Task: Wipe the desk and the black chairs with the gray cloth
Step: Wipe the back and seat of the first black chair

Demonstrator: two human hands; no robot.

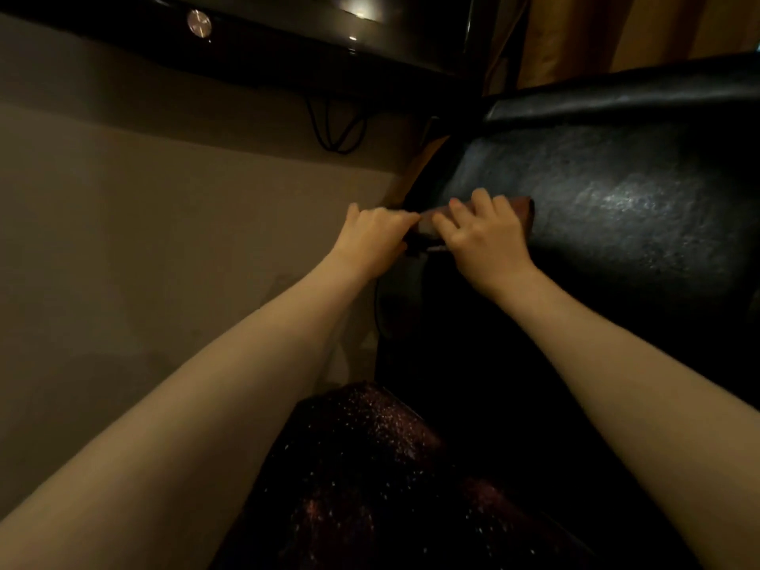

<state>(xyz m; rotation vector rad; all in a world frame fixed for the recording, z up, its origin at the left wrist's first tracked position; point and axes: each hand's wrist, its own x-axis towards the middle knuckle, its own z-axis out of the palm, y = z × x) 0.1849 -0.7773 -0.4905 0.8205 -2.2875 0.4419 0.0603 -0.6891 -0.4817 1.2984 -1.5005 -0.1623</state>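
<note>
A pale wall (123, 240) fills the left. The left hand (372, 236) has its grip pinched on one end of the folded cloth (523, 211) (reddish in this dim light). The right hand (485, 238) curls its grip over the other end, holding the cloth against the black chair (637, 199).

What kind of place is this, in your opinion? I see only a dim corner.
Probably a hotel room or a home study, dimly lit. A glossy black desk with cables hanging under it, a black padded chair and a golden curtain suggest it.
</note>
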